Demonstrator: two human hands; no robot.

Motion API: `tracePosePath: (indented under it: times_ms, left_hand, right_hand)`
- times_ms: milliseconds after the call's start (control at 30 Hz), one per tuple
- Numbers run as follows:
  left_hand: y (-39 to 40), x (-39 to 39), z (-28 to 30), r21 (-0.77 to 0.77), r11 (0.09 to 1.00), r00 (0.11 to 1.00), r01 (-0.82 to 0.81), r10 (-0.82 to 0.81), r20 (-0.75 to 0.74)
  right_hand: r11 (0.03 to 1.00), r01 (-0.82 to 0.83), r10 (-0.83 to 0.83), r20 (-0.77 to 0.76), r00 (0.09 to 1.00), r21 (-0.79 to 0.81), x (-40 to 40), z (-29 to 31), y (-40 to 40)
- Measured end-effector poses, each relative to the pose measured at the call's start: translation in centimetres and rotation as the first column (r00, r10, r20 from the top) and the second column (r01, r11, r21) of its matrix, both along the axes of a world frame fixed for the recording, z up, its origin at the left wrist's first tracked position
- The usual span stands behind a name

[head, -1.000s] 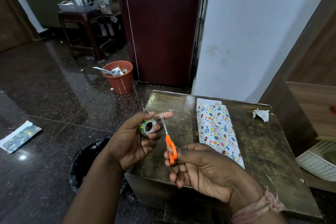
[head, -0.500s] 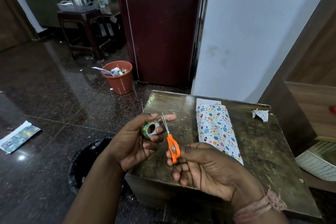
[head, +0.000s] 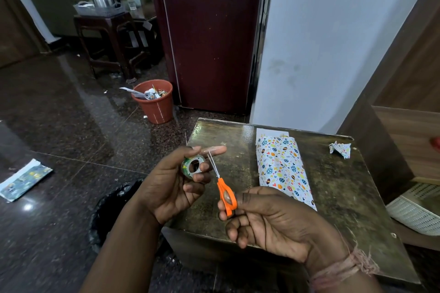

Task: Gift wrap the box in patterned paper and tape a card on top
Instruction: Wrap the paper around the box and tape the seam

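Lying far left on the dark floor is a strip of patterned paper [head: 25, 179]. Next, a black-lined bin [head: 112, 211] sits by your left forearm, and a red bucket [head: 154, 102] full of scraps stands further back near the maroon door [head: 209, 35]. Your left hand [head: 171, 185] curls round the tape roll [head: 193, 166], index finger straight out with a clear bit of tape stuck to its tip. Your right hand [head: 269, 219] grips the orange scissors [head: 225, 191], thumb through a loop, blades nearly closed and pointing up just beside the roll. Both hands hover over the near left edge of the dark table [head: 345, 209]. The wrapped box [head: 283, 169] lies on the table, right of the scissors. A crumpled paper scrap [head: 340, 148] sits near the far right corner. White basket [head: 419, 211] at right edge.
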State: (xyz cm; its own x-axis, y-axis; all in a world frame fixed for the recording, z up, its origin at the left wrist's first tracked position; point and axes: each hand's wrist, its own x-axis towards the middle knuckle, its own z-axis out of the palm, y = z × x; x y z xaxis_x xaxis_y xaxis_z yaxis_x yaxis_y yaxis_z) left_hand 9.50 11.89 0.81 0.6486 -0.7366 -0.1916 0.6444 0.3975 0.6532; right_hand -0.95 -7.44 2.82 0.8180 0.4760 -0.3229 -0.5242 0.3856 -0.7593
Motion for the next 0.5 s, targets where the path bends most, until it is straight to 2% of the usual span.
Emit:
tracePosePath:
  times_ms: [500]
  left_hand:
    - [-0.55, -0.49, 0.16, 0.009, 0.998, 0.998, 0.06, -0.061, 0.024]
  right_hand:
    - [0.996, 0.071, -0.072, -0.007, 0.997, -0.044, 0.18, -0.06, -0.55]
